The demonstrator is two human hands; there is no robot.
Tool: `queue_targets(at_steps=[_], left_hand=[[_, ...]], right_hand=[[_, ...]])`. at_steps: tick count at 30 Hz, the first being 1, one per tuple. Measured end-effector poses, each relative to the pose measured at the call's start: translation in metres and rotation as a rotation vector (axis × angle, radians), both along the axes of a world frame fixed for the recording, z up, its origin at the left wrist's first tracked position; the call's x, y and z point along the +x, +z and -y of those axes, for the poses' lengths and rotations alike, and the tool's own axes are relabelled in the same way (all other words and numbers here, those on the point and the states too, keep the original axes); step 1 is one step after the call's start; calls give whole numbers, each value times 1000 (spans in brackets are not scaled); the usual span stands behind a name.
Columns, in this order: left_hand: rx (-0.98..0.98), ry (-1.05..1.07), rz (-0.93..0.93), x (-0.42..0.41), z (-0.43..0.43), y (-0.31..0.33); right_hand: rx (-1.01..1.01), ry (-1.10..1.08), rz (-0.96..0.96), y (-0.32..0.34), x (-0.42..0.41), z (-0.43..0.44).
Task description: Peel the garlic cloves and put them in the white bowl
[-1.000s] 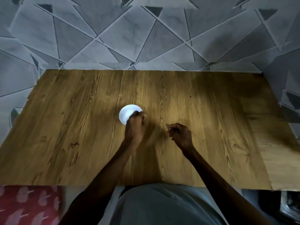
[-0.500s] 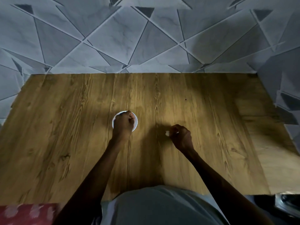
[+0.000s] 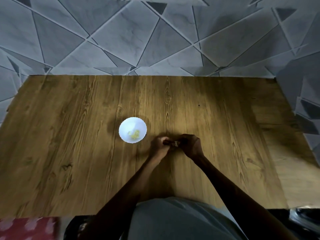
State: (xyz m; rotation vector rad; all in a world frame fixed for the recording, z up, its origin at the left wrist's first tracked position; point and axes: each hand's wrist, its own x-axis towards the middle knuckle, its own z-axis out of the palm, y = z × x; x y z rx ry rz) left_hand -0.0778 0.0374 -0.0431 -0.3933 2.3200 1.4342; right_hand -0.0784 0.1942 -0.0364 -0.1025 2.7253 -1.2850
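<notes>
1. Pinching a garlic clove [image 3: 176, 143] between both hands, low over the wooden table [image 3: 69, 153]: left hand [image 3: 160, 146] curled onto one end, right hand [image 3: 191, 146] curled round the other. Fingertip detail too blurred to separate.
2. Judged as mid-peel. Two-handed grip probably chosen so that one hand steadies the clove while the other picks at the skin. Impossible to tell which does which.
3. Held just to the right of the white bowl [image 3: 127, 124], near it but not touching, most likely to keep the carry short once the skin is off.
4. Lying already in the near part of the bowl: a small heap of yellowish peeled cloves [image 3: 135, 134]. Part of the task therefore reads as done, with the clove in hand next in line.
5. Bowl set towards the middle of the table, within easy reach of either hand, presumably for that reason.
6. Around the work: grey tiles [image 3: 155, 40] with a triangle pattern beyond the table's far edge, a red patterned cloth [image 3: 26, 227] at the bottom left, a grey shirt [image 3: 173, 220] at the bottom.
7. Checked for writing: no brand, label or readable text on the bowl, the table or the cloth.
</notes>
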Motion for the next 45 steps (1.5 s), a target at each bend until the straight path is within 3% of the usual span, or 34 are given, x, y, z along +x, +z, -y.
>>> queue_targets(at_steps=[7, 14, 21, 27, 30, 33, 40, 45], left_hand=[[94, 56, -6, 3, 2, 1], [82, 65, -9, 7, -1, 10], [-14, -49, -80, 5, 0, 18], [-25, -106, -87, 0, 3, 20], [35, -80, -54, -1, 9, 21], [44, -58, -40, 0, 9, 19], [13, 74, 70, 0, -5, 21], [10, 79, 98, 1, -2, 15]], right_hand=[[-208, -97, 197, 2, 2, -4], [-262, -91, 175, 1, 4, -2], [-160, -16, 133, -3, -1, 0], [-193, 14, 153, -3, -4, -4], [-297, 11, 272, 0, -8, -11], [-356, 27, 275, 4, -8, -13], [-285, -149, 255, 1, -8, 3], [-252, -85, 217, 2, -8, 3]])
